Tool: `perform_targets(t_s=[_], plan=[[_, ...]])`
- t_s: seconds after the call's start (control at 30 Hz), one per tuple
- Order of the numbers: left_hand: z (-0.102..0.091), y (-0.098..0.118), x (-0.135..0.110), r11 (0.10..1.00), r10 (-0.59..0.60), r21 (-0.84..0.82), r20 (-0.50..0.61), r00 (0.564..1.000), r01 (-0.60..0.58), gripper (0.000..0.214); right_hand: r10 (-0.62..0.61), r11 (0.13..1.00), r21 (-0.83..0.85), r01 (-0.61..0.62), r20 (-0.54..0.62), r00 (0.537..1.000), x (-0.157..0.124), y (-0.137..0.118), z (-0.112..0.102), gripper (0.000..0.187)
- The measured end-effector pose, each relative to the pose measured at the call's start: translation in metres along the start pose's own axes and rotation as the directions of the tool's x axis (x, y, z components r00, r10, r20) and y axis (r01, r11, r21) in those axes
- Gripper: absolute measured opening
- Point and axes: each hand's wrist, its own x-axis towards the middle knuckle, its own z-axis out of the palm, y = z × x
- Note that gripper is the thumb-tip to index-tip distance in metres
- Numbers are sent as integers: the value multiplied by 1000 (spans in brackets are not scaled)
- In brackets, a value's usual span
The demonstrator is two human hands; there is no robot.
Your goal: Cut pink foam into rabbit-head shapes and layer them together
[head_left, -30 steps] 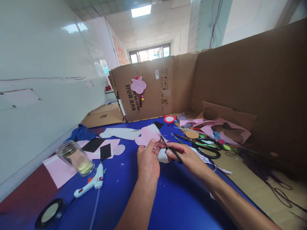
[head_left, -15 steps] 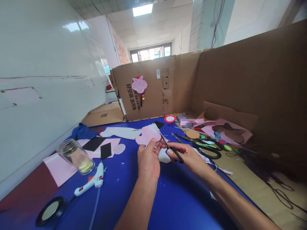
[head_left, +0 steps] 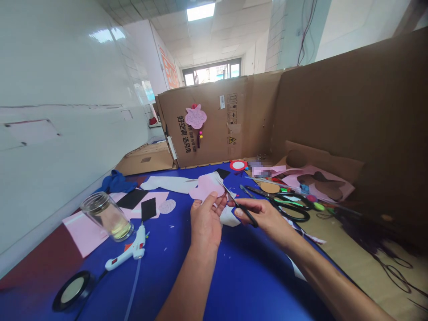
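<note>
My left hand (head_left: 207,214) pinches the lower edge of a pink cutout with a rounded, lobed outline (head_left: 204,187). Its material, paper or felt, I cannot tell. In my right hand (head_left: 256,216) are black-handled scissors (head_left: 246,214), fingers wrapped round the handles. The blades lie along the cutout's right edge, pointing up and to the left. Below the blades a white scrap (head_left: 230,217) shows partly behind my fingers. Just beyond the cutout lie a black piece (head_left: 222,173) and a long white strip (head_left: 169,183).
At the left stand a glass jar (head_left: 109,218), a white glue gun (head_left: 129,252) and a black tape roll (head_left: 72,290). Larger scissors (head_left: 294,209) and pink scraps (head_left: 344,189) crowd the right side. A cardboard wall (head_left: 254,120) with a pink flower ornament (head_left: 195,117) closes off the back.
The view has shifted slightly. My hands keep nearly the same pose, with the scissors still at the pink cutout's right edge; their handles look closer together.
</note>
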Motion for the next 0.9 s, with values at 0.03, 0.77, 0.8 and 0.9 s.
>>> perform_targets(t_s=[0.03,0.77,0.8,0.9], plan=[[0,1,0,1000,-1,4,-2,1000,1,20,-1,1000,-10,1,3,1000,0,0,0,53],[-7,17,10,981,44,191,-1,999,-43,28,11,993,-119,-1,87,996,-2,2,-11,43],[-8,17,10,980,42,195,1,999,-42,28,20,993,-119,-10,85,996,-2,1,-11,44],[-9,18,11,977,44,211,-1,999,-43,28,56,993,-107,-49,65,996,-2,-1,-10,51]])
